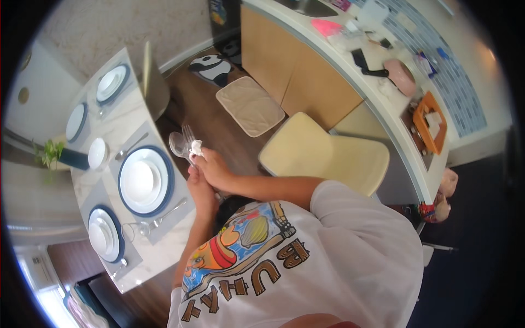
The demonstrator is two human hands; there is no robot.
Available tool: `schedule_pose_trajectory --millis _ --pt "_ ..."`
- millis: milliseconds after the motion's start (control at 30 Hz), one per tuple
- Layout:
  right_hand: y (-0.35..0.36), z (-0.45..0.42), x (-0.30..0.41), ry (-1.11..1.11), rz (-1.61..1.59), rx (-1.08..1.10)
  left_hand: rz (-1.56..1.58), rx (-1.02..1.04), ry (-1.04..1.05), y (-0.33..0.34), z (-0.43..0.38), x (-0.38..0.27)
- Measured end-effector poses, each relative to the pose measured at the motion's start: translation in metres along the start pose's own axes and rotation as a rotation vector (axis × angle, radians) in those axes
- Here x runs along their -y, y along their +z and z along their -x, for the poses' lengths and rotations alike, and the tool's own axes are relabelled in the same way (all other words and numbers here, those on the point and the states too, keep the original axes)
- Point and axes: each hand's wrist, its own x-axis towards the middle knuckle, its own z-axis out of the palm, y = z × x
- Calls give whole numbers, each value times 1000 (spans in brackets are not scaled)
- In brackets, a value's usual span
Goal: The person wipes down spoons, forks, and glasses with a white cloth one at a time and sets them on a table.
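My left hand is closed around the handles of a spoon and a fork. Both metal heads stick out past my fingers, side by side, beyond the table's edge. Just above it, my right hand pinches a crumpled white tissue or cloth against the cutlery near the fork's neck. The lower ends of the handles are hidden by my hands. Nearest to my hands on the table is a place setting: a white bowl on a white plate with a dark blue rim beneath.
The marble-look table holds several settings, a spoon, a fork and a potted plant. A cream chair stands right of me, before a counter with a pink pan and an orange tray. Mats lie on the floor.
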Motion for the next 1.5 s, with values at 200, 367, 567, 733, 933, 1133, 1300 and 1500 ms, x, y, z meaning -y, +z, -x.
schedule_pose_trajectory --millis 200,367,567,733,933,1133,1300,1500 --pt "-17 -29 47 109 -345 -139 -179 58 120 9 -4 -30" --pt "-14 -12 43 -646 477 -197 -121 41 85 20 -1 -17" --pt "-39 -22 37 -633 317 171 -181 -33 2 29 36 -6" --pt "-35 -1 40 -502 85 199 -2 -83 0 32 68 -14" --pt "-30 -7 22 -916 338 513 35 -183 -64 25 89 4" --pt "-12 -10 26 -474 98 170 68 -287 -56 21 118 -9" --pt "23 21 1 -140 -103 260 92 -264 17 -1 124 -20" --pt "97 44 27 426 -750 301 40 -384 142 -67 142 -41"
